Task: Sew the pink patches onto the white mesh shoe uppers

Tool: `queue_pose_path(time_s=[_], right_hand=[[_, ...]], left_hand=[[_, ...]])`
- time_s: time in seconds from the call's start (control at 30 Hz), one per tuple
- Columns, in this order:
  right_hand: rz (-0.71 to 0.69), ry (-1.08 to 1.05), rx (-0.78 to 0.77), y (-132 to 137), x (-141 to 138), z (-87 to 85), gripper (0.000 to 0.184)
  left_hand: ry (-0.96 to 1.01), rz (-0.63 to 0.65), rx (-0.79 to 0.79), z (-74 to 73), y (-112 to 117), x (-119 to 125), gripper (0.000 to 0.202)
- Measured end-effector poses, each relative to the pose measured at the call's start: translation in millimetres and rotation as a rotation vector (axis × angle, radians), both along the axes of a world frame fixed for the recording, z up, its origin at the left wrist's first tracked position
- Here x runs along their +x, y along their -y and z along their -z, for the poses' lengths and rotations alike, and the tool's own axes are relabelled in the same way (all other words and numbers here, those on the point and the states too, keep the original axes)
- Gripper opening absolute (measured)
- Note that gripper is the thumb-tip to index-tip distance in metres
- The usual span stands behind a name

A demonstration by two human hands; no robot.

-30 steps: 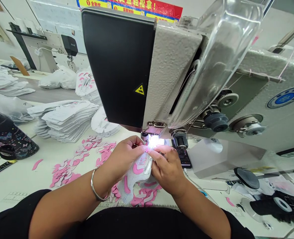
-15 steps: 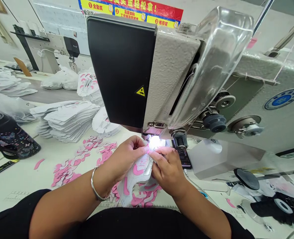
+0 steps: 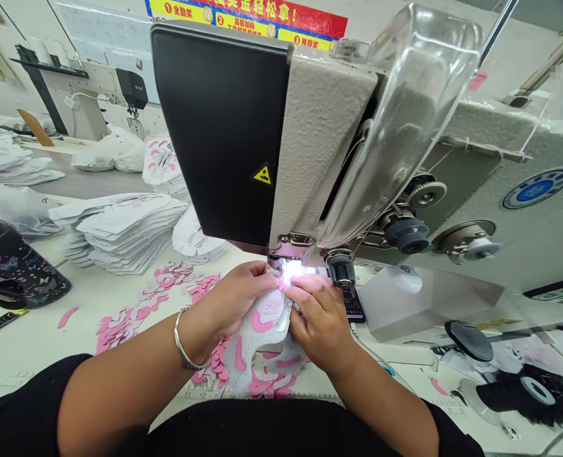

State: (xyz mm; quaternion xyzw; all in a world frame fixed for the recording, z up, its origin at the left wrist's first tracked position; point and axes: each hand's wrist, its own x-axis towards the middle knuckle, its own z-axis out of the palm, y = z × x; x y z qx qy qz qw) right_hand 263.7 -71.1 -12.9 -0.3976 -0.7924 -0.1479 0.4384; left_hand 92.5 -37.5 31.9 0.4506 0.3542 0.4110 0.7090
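Note:
A white mesh shoe upper (image 3: 257, 343) with curved pink patches lies under the head of a sewing machine (image 3: 329, 146). My left hand (image 3: 245, 295), with a silver bangle at the wrist, pinches the upper's left edge beside the lit needle area. From the right, my right hand (image 3: 322, 317) grips the same upper, its fingertips close to the needle. Bright light washes out the needle and the stitching spot. The upper's lower part hangs toward me over loose pink pieces (image 3: 271, 384).
Scattered pink pieces (image 3: 119, 324) and a stack of white uppers (image 3: 129, 228) lie to the left, past them a black patterned bottle (image 3: 24, 266). A phone (image 3: 353, 304) sits behind my right hand. At right are a white box (image 3: 405, 304) and a black thread spool (image 3: 514, 397).
The view has shifted slightly, so everything sits a little further left. Both hands keep their hold, and the upper is turned slightly, showing more of its lower part.

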Motion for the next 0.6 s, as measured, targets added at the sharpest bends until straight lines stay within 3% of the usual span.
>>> queue_pose_path(time_s=[0.6], right_hand=[[0.064,-0.009,0.007,0.4,-4.8,1.0,0.024]], left_hand=[[-0.004,-0.02,-0.051,1.2,-5.8,-2.3,0.014]])
